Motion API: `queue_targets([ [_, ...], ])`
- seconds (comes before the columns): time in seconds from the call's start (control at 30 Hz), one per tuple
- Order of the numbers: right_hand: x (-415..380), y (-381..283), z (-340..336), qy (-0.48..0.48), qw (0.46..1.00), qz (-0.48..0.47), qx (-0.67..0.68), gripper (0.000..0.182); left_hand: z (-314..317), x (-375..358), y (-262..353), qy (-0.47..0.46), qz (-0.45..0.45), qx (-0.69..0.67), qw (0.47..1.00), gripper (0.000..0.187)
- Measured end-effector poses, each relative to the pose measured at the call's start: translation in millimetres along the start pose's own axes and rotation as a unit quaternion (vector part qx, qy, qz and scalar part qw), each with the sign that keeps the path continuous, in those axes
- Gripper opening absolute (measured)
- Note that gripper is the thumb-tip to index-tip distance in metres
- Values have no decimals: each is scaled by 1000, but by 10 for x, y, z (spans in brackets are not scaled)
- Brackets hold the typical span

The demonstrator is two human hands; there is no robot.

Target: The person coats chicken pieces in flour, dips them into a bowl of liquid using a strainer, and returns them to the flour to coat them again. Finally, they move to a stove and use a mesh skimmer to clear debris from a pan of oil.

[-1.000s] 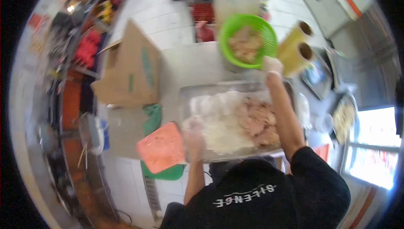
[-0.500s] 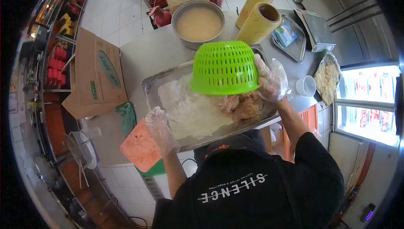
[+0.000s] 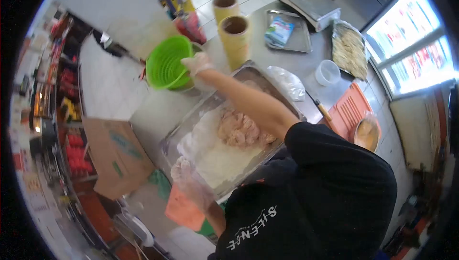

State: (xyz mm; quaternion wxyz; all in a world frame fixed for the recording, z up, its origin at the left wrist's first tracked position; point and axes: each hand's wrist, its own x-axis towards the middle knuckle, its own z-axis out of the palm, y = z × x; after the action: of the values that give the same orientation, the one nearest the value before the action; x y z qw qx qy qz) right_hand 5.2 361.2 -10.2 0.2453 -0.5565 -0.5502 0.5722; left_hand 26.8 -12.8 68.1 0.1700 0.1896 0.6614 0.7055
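Note:
My right hand (image 3: 199, 65), in a clear glove, grips the rim of a green colander (image 3: 162, 61). The colander is tilted, its inside partly showing, in front of the metal pot (image 3: 197, 48), most of which it hides. My left hand (image 3: 193, 186), gloved and coated with white flour, is held with curled fingers at the near left edge of a metal tray (image 3: 171, 138). Nothing shows in those fingers. Inside the tray, a heap of raw, floured meat pieces (image 3: 241, 128) lies beside white flour (image 3: 210, 159). Below my left hand is an orange-pink container (image 3: 184, 207).
Two yellow film rolls (image 3: 234, 42) stand behind the tray. A scale (image 3: 311, 9), a small tray (image 3: 301, 35), a clear cup (image 3: 328, 72) and a knife (image 3: 321, 109) are on the right. At left stands a cardboard box (image 3: 117, 157).
My right hand has carried the colander from above the tray to the far left, by the pot, and tilted it. The meat heap is now uncovered. The view has turned.

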Motion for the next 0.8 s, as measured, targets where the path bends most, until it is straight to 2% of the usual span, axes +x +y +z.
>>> queue_targets([
  [0.07,-673,-47,-299,21,996,-70,-44,38,230,60,82,-89,92,53,990,19],
  [0.13,-1392,-209,-719,41,996,-77,-19,41,549,45,243,-187,92,79,975,19],
  [0.2,-1737,102,-1059,-17,990,-109,-84,39,977,-15,468,-296,61,119,946,22],
  [0.27,-2207,615,-1478,-60,977,-185,-84,39,1525,-76,646,-405,25,157,900,28],
  [0.33,-2706,955,-1897,-60,982,-118,-135,38,2060,-100,588,-516,-13,180,837,32],
  [0.4,-3126,1007,-2443,-98,984,-57,-136,38,2629,-100,299,-548,17,411,728,47],
  [0.43,-3278,1065,-2620,-56,998,37,-8,37,2922,-52,58,-578,20,467,669,54],
  [0.47,-3388,1118,-2783,-13,984,129,120,36,3128,-23,-203,-602,22,521,604,61],
  [0.53,-3483,1203,-3110,137,978,120,97,24,3285,-75,-655,-549,53,483,680,62],
  [0.57,-3464,1319,-3258,179,970,106,130,25,3373,-97,-766,-521,71,462,714,62],
  [0.63,-3317,1657,-3451,261,942,81,195,25,3527,-131,-806,-536,133,507,662,61],
  [0.67,-3211,1783,-3489,267,943,91,177,26,3545,-160,-833,-542,163,529,632,60],
  [0.73,-2885,1962,-3585,278,944,104,142,27,3551,-186,-1285,-531,196,476,673,54],
  [0.77,-2699,2028,-3563,251,949,110,155,28,3596,-183,-1406,-522,216,447,694,51],
  [0.8,-2507,2119,-3534,223,954,114,166,29,3624,-203,-1375,-520,198,395,731,48],
])
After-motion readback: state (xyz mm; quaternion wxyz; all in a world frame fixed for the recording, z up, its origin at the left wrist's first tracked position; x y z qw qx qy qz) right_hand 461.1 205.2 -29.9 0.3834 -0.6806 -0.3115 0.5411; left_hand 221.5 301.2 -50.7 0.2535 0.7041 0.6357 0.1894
